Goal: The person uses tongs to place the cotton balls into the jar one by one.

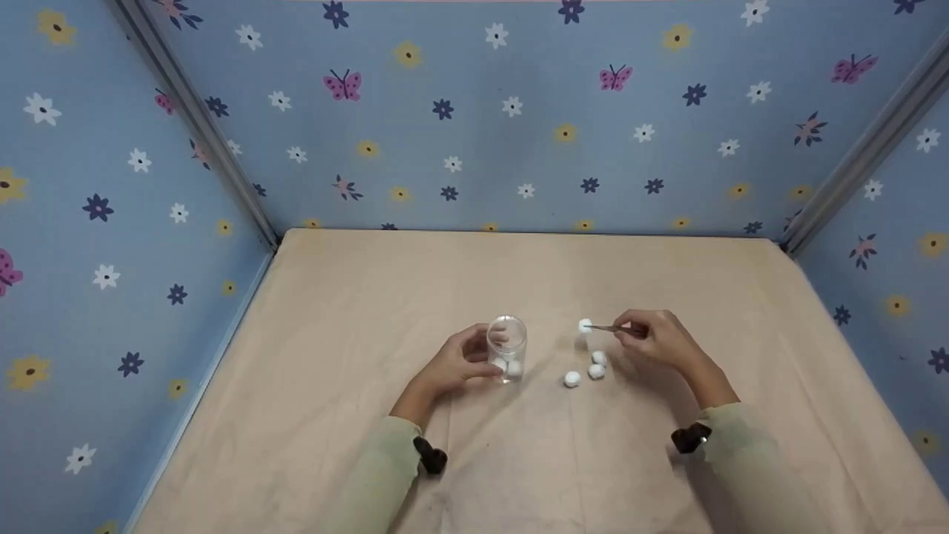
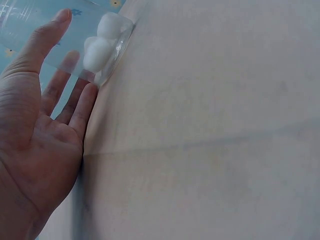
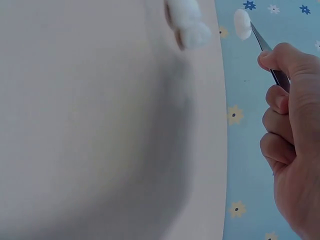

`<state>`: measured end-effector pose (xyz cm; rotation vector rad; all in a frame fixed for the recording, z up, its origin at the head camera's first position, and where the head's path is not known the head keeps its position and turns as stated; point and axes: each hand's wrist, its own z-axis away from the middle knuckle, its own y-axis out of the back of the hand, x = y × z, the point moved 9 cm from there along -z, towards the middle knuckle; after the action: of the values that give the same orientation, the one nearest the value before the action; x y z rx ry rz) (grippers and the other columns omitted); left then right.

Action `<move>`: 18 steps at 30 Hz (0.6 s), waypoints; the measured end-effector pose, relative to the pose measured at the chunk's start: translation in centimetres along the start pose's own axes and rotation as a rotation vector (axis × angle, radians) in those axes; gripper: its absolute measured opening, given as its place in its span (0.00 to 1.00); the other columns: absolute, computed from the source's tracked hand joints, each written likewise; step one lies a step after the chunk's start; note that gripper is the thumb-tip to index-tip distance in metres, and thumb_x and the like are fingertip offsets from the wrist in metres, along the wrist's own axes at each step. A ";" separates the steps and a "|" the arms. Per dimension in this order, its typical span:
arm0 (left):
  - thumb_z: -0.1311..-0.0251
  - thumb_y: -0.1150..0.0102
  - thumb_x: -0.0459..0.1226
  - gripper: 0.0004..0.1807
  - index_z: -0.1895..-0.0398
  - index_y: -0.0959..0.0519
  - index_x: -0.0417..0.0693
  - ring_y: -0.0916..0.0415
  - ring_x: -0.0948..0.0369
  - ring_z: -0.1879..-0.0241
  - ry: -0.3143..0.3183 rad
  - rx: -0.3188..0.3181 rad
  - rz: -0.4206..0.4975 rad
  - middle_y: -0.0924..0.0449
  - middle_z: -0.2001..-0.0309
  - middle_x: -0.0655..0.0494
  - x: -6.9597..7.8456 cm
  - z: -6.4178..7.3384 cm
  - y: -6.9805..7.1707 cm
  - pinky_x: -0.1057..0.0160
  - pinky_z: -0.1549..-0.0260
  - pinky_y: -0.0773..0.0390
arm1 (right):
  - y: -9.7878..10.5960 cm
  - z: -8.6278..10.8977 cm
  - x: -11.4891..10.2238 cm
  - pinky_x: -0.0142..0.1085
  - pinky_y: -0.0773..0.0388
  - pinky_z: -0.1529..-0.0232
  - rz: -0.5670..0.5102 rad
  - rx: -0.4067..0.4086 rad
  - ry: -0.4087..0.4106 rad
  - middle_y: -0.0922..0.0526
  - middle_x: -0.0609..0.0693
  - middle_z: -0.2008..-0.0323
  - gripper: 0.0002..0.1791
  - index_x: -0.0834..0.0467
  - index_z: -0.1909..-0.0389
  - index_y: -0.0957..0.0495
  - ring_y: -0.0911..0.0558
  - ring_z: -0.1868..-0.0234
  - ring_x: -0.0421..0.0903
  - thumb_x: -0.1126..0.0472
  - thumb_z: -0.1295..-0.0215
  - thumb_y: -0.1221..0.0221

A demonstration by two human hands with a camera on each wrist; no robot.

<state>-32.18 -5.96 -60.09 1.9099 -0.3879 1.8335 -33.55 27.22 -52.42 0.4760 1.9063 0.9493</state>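
My left hand (image 1: 456, 362) holds a clear, open-topped cup (image 1: 507, 343) between thumb and fingers, upright on the table. White cotton balls (image 2: 97, 54) lie at the cup's bottom. To the right, my right hand (image 1: 656, 337) pinches dark metal tweezers (image 1: 614, 328). A cotton ball (image 1: 585, 325) sits at the tweezer tips, raised off the table; the right wrist view shows this cotton ball (image 3: 242, 24) against the wall. Below it, between the hands, a pair of touching cotton balls (image 1: 597, 365) and a single cotton ball (image 1: 571, 379) rest on the cloth.
A beige cloth (image 1: 356, 297) covers the table. Blue flowered walls (image 1: 511, 148) stand at the back and both sides, with grey metal posts (image 1: 200, 126) at the corners. A dark wrist camera (image 1: 430, 455) sits on each sleeve.
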 end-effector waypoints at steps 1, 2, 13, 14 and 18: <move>0.33 0.23 0.28 0.39 0.20 0.27 0.40 0.21 0.43 0.24 0.000 0.000 0.000 0.21 0.25 0.35 0.0 0.0 0.0 0.49 0.20 0.20 | 0.1 -0.1 -0.2 0.29 0.34 0.70 0.000 0.005 0.008 0.15 0.50 0.74 0.07 0.59 0.56 0.08 0.32 0.75 0.32 0.71 0.31 0.29; 0.33 0.23 0.28 0.39 0.20 0.27 0.40 0.21 0.43 0.24 -0.001 0.001 -0.001 0.21 0.25 0.35 0.0 0.0 0.0 0.49 0.20 0.20 | 0.2 -0.2 -0.4 0.29 0.34 0.71 0.003 0.011 0.018 0.16 0.50 0.75 0.07 0.59 0.56 0.08 0.33 0.75 0.32 0.71 0.31 0.29; 0.33 0.22 0.28 0.38 0.21 0.25 0.44 0.22 0.45 0.23 0.027 0.011 -0.007 0.20 0.24 0.41 0.0 0.1 0.1 0.47 0.18 0.23 | 0.8 -1.3 -2.3 0.29 0.36 0.72 0.001 0.025 0.055 0.17 0.49 0.78 0.06 0.60 0.57 0.08 0.35 0.77 0.30 0.71 0.30 0.29; 0.34 0.22 0.28 0.38 0.21 0.25 0.45 0.22 0.45 0.23 0.029 0.013 -0.008 0.20 0.24 0.41 0.0 0.1 0.1 0.47 0.18 0.23 | 0.8 -1.4 -2.4 0.29 0.36 0.72 0.001 0.023 0.057 0.17 0.49 0.78 0.06 0.60 0.57 0.08 0.35 0.77 0.30 0.71 0.29 0.29; 0.34 0.22 0.29 0.38 0.21 0.25 0.44 0.21 0.45 0.24 0.029 0.014 -0.008 0.19 0.25 0.40 0.2 0.1 0.0 0.47 0.19 0.22 | 0.9 -1.7 -3.1 0.29 0.37 0.73 -0.010 0.018 0.067 0.15 0.50 0.77 0.05 0.60 0.57 0.08 0.35 0.77 0.30 0.71 0.29 0.29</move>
<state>-32.05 -5.98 -59.94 1.8891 -0.3579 1.8614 -33.55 25.02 -49.45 0.4498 1.9773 0.9535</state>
